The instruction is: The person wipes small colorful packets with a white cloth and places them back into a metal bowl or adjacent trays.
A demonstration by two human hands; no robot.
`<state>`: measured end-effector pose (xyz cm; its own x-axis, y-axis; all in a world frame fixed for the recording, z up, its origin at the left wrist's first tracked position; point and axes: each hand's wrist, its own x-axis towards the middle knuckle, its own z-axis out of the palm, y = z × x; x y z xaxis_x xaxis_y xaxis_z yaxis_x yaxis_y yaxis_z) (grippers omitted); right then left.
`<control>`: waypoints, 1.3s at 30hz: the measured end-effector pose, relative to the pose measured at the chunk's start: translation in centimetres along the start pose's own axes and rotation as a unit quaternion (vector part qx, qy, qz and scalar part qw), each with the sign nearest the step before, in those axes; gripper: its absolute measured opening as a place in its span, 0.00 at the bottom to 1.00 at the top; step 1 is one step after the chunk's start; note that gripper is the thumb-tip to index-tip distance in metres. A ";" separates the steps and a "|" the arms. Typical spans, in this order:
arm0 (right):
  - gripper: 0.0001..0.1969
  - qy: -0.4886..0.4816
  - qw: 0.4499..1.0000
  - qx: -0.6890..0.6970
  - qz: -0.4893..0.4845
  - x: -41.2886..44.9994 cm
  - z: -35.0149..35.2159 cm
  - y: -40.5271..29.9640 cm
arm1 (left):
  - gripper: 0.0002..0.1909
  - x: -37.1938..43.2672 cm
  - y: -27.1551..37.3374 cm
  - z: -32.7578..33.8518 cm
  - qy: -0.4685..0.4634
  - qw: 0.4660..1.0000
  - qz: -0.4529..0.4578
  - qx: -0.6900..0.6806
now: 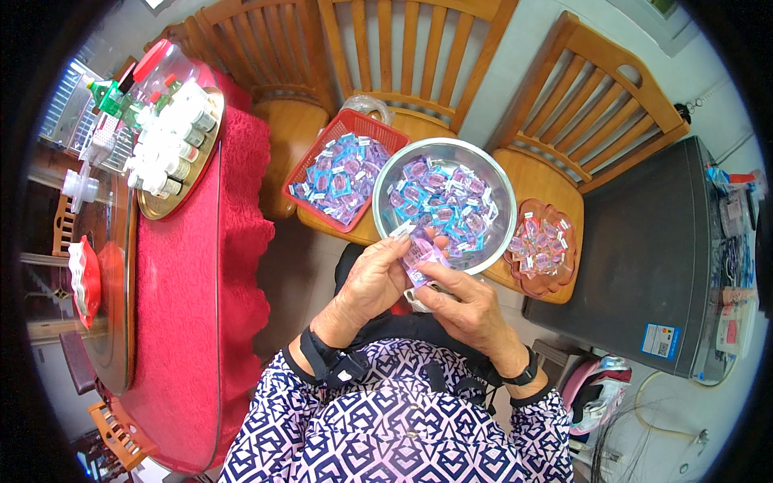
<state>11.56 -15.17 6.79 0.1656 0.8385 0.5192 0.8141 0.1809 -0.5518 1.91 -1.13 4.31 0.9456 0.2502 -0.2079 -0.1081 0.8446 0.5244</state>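
Note:
A small purple clear-plastic packet with a white tag at its top is held between my hands, over the near rim of a steel bowl. My left hand pinches its tagged end with the thumb. Fingers of my right hand grip its lower end. Several purple and blue packets with white tags lie heaped in the bowl. Under the packet a whitish object is mostly hidden by my right hand.
Left of the bowl, a red plastic basket holds similar packets. A scalloped dish with pink packets sits on a right-hand wooden chair. A dark cabinet-like appliance stands right; a red-covered table carries a bottle-filled tray.

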 end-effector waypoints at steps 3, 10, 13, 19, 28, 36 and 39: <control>0.19 0.013 0.991 0.122 0.047 0.3 -1.8 -0.4 | 0.21 -0.3 0.6 0.5 0.026 0.999 -0.023 -0.021; 0.16 0.128 0.979 0.028 0.154 2.8 -0.2 1.0 | 0.19 -0.4 -1.1 -0.4 0.034 0.997 -0.055 -0.049; 0.14 0.079 0.987 -0.060 0.126 2.8 1.4 1.3 | 0.17 -0.2 -1.3 -0.4 0.054 0.994 -0.068 -0.068; 0.12 0.023 0.994 -0.071 0.082 1.2 1.4 1.5 | 0.20 -0.2 -0.2 -1.0 0.084 0.995 -0.051 -0.025; 0.11 -0.044 0.996 0.026 0.078 2.2 0.2 0.4 | 0.19 0.0 -0.6 -1.4 0.087 0.994 -0.063 -0.022; 0.10 -0.072 0.996 -0.034 0.050 0.7 1.3 0.5 | 0.24 0.4 -1.0 -1.7 0.034 0.986 -0.107 -0.124; 0.10 -0.146 0.987 -0.026 0.064 -0.6 0.4 0.8 | 0.23 0.5 -1.0 -1.7 0.066 0.989 -0.092 -0.100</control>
<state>11.90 -15.34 5.76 0.1074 0.9666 0.2325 0.8251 0.0438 -0.5633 1.96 -1.11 2.30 0.9080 0.1325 -0.3975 -0.0095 0.9549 0.2967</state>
